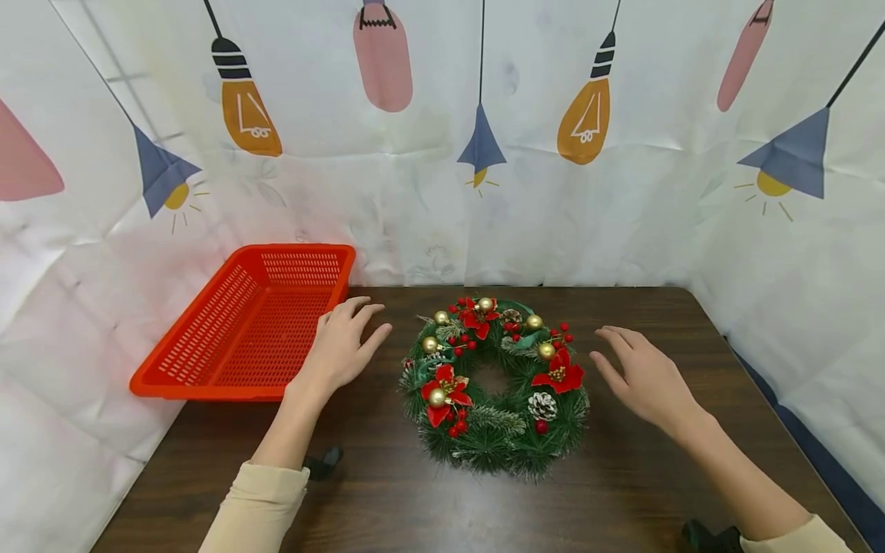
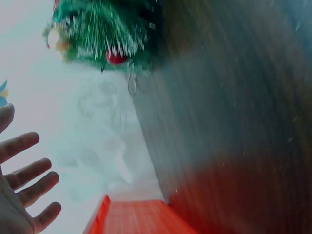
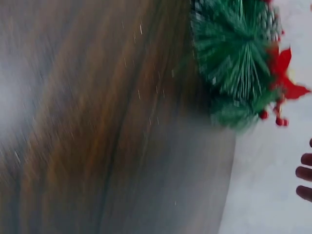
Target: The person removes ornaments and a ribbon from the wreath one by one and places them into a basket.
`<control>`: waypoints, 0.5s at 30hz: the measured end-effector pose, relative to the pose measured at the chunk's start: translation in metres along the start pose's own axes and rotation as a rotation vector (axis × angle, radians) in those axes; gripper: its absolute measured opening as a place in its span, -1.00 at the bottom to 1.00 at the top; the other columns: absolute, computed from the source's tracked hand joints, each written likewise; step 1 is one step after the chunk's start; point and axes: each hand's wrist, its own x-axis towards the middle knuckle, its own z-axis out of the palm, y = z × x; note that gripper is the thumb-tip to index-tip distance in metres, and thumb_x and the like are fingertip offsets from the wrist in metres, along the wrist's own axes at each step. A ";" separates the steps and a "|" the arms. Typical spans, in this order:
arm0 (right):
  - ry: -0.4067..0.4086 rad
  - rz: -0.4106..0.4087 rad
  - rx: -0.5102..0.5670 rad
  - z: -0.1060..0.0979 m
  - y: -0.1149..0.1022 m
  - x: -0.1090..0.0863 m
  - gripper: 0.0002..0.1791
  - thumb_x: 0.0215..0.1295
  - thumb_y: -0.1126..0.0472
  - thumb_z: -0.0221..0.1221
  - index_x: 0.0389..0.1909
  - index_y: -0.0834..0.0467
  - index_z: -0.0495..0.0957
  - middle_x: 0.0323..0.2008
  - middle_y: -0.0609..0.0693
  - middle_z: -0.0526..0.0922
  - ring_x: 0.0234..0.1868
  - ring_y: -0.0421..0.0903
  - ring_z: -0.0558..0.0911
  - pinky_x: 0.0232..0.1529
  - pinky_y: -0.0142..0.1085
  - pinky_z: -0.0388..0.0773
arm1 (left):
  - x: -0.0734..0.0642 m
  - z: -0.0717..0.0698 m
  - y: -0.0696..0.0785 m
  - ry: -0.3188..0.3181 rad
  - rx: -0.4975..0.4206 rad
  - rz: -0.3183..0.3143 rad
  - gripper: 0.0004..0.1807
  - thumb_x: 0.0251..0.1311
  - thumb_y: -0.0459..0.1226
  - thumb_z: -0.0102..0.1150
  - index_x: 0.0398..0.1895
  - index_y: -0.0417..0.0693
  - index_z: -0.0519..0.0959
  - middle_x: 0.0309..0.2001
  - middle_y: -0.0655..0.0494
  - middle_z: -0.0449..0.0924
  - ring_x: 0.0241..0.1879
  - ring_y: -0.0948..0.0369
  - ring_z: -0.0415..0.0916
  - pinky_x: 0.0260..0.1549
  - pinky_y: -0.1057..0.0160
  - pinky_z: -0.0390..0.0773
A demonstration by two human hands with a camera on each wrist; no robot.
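A green Christmas wreath lies flat on the dark wooden table, trimmed with red poinsettias, gold balls, red berries and frosted pinecones. To its left, my left hand hovers with fingers apart, between the wreath and a red plastic basket. On the other side, my right hand is held in the air near the wreath's right edge, fingers extended. Neither hand touches the wreath. The left wrist view shows the spread left fingers with nothing in them; in the right wrist view only some right fingertips show at the edge.
The slotted red basket stands at the table's back left and holds nothing visible. Behind the table hangs a white cloth printed with lamps and bulbs. Dark straps show at both wrists.
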 end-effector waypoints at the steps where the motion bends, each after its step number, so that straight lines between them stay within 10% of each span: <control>1: 0.020 -0.020 0.004 0.001 -0.004 -0.001 -0.53 0.42 0.16 0.28 0.23 0.33 0.52 0.20 0.29 0.56 0.20 0.28 0.54 0.06 0.23 0.54 | -0.002 0.001 0.003 0.015 -0.009 0.019 -0.47 0.50 0.06 0.09 0.30 -0.10 0.56 0.35 -0.20 0.39 0.34 -0.20 0.30 0.25 -0.35 0.17; 15: 0.128 -0.242 0.084 0.009 -0.059 -0.008 -0.58 0.37 0.14 0.29 0.13 0.30 0.61 0.16 0.18 0.60 0.16 0.13 0.60 0.08 0.08 0.59 | -0.033 0.017 0.043 0.055 -0.338 0.162 -0.74 0.37 -0.15 0.35 0.04 -0.03 0.68 0.00 0.10 0.59 -0.04 0.09 0.58 -0.05 -0.01 0.60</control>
